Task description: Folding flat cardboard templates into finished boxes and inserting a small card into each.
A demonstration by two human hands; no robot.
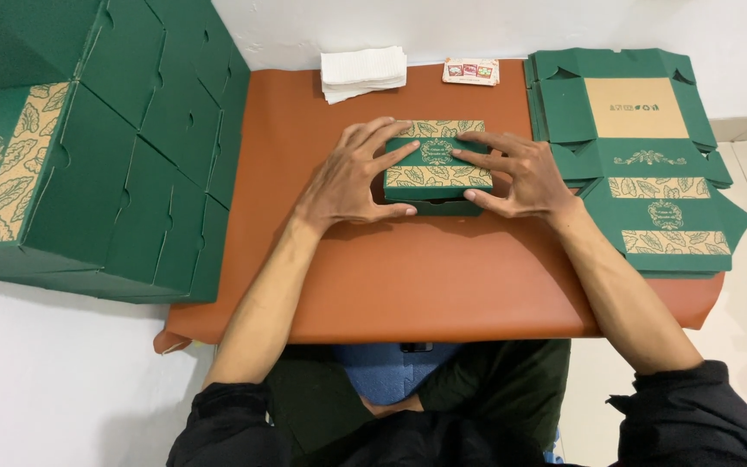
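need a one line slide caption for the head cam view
Left hand and right hand press on a closed green leaf-print box on an orange table, flat box blanks stacked alongside.

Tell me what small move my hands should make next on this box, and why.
Probably press the lid down and tuck its front flap. Both the left hand and right hand lie flat on the green box, fingers spread across the top, and the front edge looks slightly raised above the base. It sits apart from the flat blanks at the right.
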